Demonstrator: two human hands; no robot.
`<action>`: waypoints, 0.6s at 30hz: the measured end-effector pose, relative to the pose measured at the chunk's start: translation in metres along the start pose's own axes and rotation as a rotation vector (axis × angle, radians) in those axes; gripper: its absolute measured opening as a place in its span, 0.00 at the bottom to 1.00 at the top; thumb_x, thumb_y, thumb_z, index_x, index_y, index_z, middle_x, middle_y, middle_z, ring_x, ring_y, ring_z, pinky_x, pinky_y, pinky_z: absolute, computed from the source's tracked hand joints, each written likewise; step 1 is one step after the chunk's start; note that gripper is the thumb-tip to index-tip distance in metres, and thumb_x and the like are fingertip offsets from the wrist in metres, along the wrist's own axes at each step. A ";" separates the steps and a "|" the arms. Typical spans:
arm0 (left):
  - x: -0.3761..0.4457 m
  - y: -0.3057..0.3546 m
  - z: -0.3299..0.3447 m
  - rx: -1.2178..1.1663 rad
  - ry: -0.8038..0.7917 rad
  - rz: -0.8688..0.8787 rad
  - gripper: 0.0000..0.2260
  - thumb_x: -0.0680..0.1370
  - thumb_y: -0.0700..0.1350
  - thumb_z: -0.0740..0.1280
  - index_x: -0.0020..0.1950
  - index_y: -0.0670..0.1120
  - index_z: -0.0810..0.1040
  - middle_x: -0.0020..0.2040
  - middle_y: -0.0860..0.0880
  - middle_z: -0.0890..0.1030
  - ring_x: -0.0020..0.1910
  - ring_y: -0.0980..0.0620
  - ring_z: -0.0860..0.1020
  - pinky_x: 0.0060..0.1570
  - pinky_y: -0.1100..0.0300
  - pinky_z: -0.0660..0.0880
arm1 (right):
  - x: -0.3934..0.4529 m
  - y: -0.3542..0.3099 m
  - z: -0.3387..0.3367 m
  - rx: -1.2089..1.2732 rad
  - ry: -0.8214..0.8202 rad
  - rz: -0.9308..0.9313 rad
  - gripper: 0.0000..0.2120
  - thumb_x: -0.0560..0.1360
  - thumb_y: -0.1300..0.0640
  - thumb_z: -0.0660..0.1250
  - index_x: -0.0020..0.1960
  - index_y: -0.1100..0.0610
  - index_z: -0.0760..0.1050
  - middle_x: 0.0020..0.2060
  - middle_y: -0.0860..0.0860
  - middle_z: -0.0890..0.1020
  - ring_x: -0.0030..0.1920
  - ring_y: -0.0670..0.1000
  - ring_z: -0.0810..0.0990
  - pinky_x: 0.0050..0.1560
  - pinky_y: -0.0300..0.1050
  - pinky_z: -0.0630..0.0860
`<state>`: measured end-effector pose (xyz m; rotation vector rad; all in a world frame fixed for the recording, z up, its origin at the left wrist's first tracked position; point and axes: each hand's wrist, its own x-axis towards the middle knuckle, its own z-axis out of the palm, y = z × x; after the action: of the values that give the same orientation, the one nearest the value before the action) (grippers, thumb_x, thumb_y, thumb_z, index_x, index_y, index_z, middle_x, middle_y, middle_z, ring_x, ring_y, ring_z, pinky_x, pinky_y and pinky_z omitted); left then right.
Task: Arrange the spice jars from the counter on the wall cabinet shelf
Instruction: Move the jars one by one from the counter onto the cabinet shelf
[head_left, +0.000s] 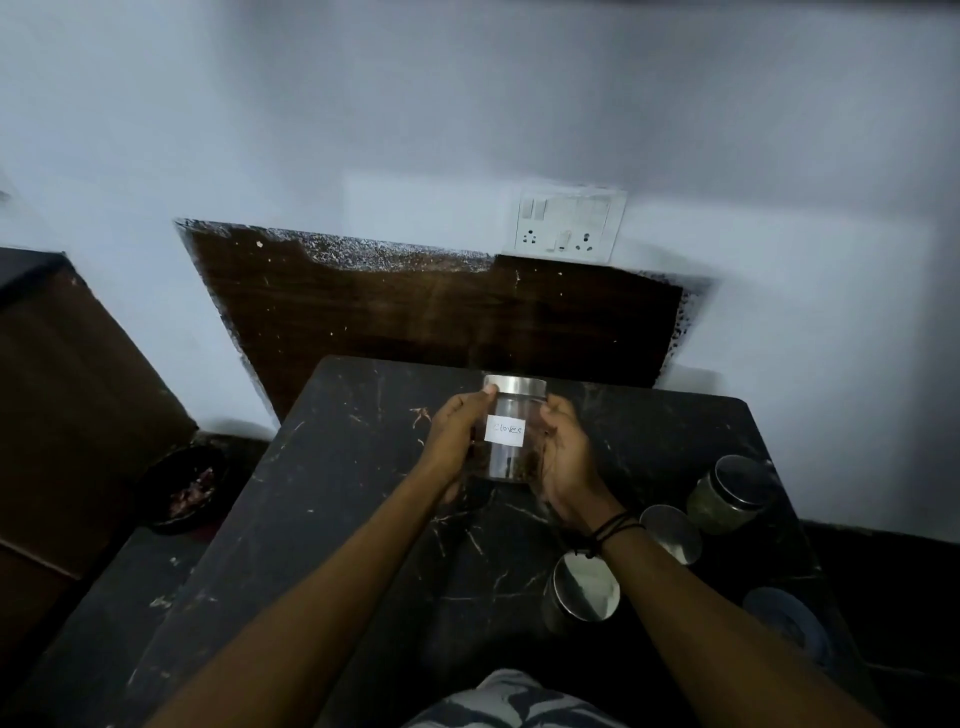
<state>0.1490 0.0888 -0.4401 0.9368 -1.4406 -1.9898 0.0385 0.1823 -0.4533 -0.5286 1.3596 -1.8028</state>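
Note:
A clear glass spice jar (506, 457) with a steel lid and a white label reading "Cloves" is held upright above the middle of the black marble counter (337, 519). My left hand (457, 436) grips its left side and my right hand (563, 457) cups its right side. Three more steel-lidded jars stand on the counter's right part: one (584, 592) under my right wrist, one (672, 532) just beyond it, and one with greenish contents (727, 496) near the right edge. No wall cabinet shelf is in view.
A white switch and socket plate (569, 223) is on the wall above a dark wooden panel (415, 306). A dark bowl (187, 488) sits low at the left beside a brown cabinet (67, 405). A blue-grey round object (789, 621) lies at the counter's right edge.

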 end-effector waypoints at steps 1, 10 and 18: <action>-0.001 0.002 0.001 -0.001 0.002 0.003 0.22 0.76 0.59 0.68 0.61 0.43 0.77 0.55 0.41 0.83 0.47 0.48 0.84 0.38 0.59 0.80 | 0.001 -0.001 0.000 -0.006 -0.003 -0.003 0.14 0.80 0.51 0.57 0.62 0.52 0.73 0.53 0.56 0.85 0.53 0.57 0.84 0.45 0.50 0.81; 0.005 0.091 0.020 -0.038 0.057 0.211 0.22 0.78 0.55 0.67 0.59 0.36 0.78 0.51 0.39 0.83 0.46 0.46 0.81 0.44 0.54 0.78 | 0.022 -0.077 0.026 -0.081 -0.127 -0.219 0.18 0.78 0.62 0.61 0.66 0.50 0.74 0.57 0.53 0.83 0.58 0.55 0.82 0.56 0.55 0.79; 0.016 0.264 0.052 0.006 0.025 0.544 0.17 0.78 0.60 0.65 0.53 0.47 0.80 0.45 0.51 0.84 0.40 0.55 0.82 0.36 0.62 0.76 | 0.043 -0.253 0.090 -0.108 -0.235 -0.553 0.19 0.74 0.56 0.64 0.64 0.48 0.76 0.57 0.52 0.84 0.54 0.54 0.84 0.46 0.46 0.82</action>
<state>0.1000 0.0270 -0.1822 0.4936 -1.4910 -1.5634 -0.0083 0.1202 -0.1930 -1.2309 1.2247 -2.0157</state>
